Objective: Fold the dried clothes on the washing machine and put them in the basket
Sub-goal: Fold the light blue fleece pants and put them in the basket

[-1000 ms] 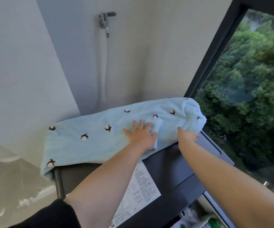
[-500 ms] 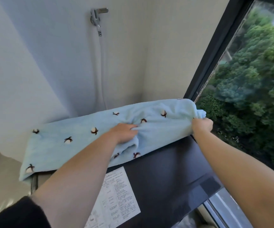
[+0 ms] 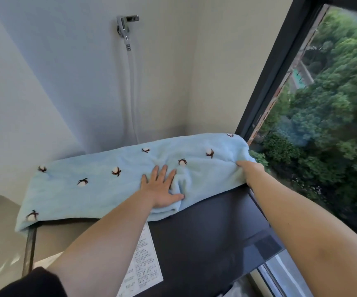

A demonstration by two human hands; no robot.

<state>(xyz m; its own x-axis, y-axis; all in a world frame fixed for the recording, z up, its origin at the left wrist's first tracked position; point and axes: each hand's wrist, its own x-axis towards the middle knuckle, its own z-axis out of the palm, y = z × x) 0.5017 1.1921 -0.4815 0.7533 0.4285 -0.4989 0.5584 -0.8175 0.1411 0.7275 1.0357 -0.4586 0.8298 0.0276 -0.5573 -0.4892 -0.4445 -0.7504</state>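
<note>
The left hand point(image 3: 161, 190) is lying flat and wide on the soft blue towel point(image 3: 100, 185) (light, floppy); the right hand point(image 3: 251, 171) is pinching its corner at the washing machine's point(image 3: 211, 232) right edge.

— What can't you make out?
— The right hand point(image 3: 250, 170): its fingertips are tucked under the towel point(image 3: 100, 189) at the washing machine's point(image 3: 211, 232) right edge.
— And the label point(image 3: 144, 262)?
— Print too small, bottom cut off by the arm and the frame.

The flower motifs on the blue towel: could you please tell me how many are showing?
8 flower motifs on the towel: four left of the left hand, three beyond its fingertips toward the right, one at the back right edge. Folds may hide more.
</note>
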